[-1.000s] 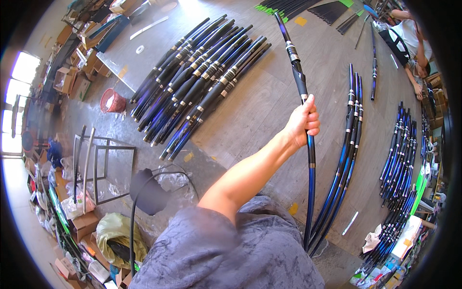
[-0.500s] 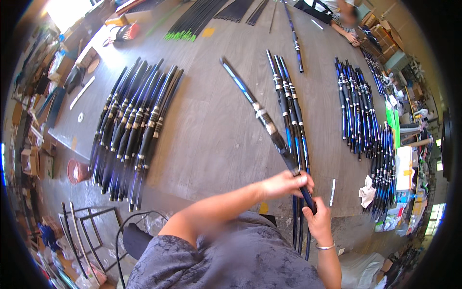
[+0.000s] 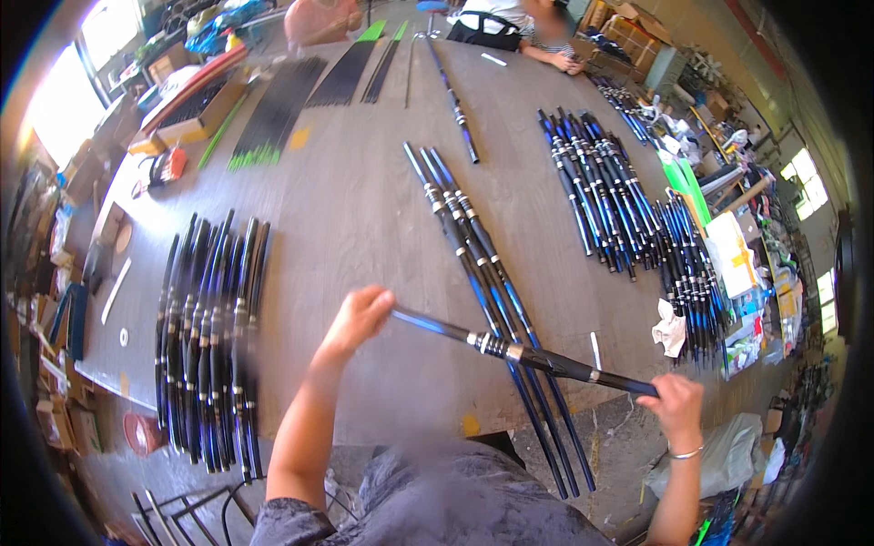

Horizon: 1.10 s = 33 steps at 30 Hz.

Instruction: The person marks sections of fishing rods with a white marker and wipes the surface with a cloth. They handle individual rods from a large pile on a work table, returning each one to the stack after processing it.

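A black and blue fishing rod (image 3: 555, 364) with a silver reel seat stretches across in front of me, sloping down to the right. My left hand (image 3: 362, 317) is closed at its slimmer blue end. Around the thick black butt, my right hand (image 3: 676, 405) is wrapped, a bracelet on its wrist. Beneath the held rod, a few similar fishing rods (image 3: 469, 241) lie side by side on the table (image 3: 355, 218), their lower ends jutting past the near edge. To the left lies a bundle of fishing rods (image 3: 205, 337), slightly blurred.
More rod bundles (image 3: 596, 191) lie at the right, near a crumpled white cloth (image 3: 669, 328). Thin black blanks (image 3: 278, 114) with green ends lie at the far left. A single rod (image 3: 455, 109) is at the far middle. A co-worker's hands (image 3: 569, 64) rest on the far edge.
The held rod has swung from steeply slanted to nearly level. My left hand has moved from the butt to the slim end; my right hand stays at the butt. The view has shifted.
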Tool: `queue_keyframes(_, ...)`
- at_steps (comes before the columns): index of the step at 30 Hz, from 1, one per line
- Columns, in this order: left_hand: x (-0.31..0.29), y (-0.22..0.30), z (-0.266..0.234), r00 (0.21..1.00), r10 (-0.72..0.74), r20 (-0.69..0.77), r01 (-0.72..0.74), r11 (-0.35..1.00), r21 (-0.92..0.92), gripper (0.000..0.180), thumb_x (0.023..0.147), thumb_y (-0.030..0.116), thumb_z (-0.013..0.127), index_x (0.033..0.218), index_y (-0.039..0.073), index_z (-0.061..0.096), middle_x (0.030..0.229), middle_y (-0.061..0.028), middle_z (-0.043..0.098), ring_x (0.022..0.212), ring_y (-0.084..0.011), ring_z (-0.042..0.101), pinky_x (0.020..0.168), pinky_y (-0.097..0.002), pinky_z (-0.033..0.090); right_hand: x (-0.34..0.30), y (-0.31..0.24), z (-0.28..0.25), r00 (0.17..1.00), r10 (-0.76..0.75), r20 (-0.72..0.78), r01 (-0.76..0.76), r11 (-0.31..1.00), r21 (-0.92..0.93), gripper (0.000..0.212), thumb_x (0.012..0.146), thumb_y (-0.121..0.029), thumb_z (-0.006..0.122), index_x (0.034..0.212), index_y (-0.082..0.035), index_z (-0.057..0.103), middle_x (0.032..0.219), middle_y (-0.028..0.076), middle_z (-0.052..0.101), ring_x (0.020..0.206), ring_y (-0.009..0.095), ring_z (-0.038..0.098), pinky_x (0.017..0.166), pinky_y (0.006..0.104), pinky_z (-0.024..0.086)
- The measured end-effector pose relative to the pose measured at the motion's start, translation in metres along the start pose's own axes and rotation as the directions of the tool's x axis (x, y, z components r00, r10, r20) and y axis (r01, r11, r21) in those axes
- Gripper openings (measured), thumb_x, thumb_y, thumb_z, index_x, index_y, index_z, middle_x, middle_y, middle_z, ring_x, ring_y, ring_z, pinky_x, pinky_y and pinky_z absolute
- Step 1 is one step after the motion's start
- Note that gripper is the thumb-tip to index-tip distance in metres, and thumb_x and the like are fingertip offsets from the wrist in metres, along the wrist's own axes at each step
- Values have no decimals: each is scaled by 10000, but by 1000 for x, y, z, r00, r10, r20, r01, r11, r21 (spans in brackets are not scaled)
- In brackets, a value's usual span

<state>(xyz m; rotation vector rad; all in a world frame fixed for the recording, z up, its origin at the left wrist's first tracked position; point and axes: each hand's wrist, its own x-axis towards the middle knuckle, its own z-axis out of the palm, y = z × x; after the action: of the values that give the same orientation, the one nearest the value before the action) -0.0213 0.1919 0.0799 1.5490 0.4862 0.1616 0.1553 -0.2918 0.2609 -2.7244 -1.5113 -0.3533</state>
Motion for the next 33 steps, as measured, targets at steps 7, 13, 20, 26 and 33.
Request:
queue_keyframes(7, -29, -43, 99, 951, -14, 309, 243, 650, -720, 273, 927, 289, 624, 1005, 27, 629, 721, -67, 586, 524, -96, 443, 422, -216, 325, 48, -2, -100, 470, 56, -881, -292, 952, -96, 771, 919, -503, 558, 1415, 30, 305, 1440, 178, 404, 1328, 316, 388, 1144, 465, 241)
queue_keyframes(13, -35, 5, 159, 889, 35, 457, 382, 495, -781, 302, 884, 303, 680, 1057, 57, 649, 874, -80, 646, 552, -89, 429, 438, -211, 337, 80, -111, 42, 886, 457, -76, 109, -45, 993, 935, 748, -366, 822, 1436, -44, 277, 1319, 139, 484, 1230, 258, 482, 1075, 425, 350)
queue_keyframes(20, -67, 30, 159, 903, -68, 424, 376, 600, -706, 458, 942, 433, 563, 1221, 70, 549, 885, -54, 633, 541, -87, 405, 435, -229, 300, 122, -113, 61, 822, 561, 99, 72, -274, 959, 480, 983, -87, 494, 1422, -50, 303, 980, 142, 635, 913, 225, 642, 846, 380, 534)
queue_keyframes(26, -83, 48, 158, 850, -6, 526, 442, 550, -708, 461, 990, 400, 483, 1245, 19, 524, 760, -24, 521, 547, -87, 377, 449, -227, 292, 146, -65, 52, 860, 505, 74, 84, -283, 955, 309, 998, -145, 498, 1291, -62, 448, 998, 114, 632, 930, 215, 646, 849, 357, 539)
queue_keyframes(33, -89, 45, 159, 830, -7, 558, 482, 512, -711, 427, 988, 348, 511, 1254, 14, 522, 748, -16, 483, 568, -86, 377, 470, -221, 298, 150, -51, 62, 857, 505, 107, 52, -290, 956, 270, 998, -163, 507, 1250, -67, 489, 982, 99, 634, 917, 211, 646, 837, 353, 543)
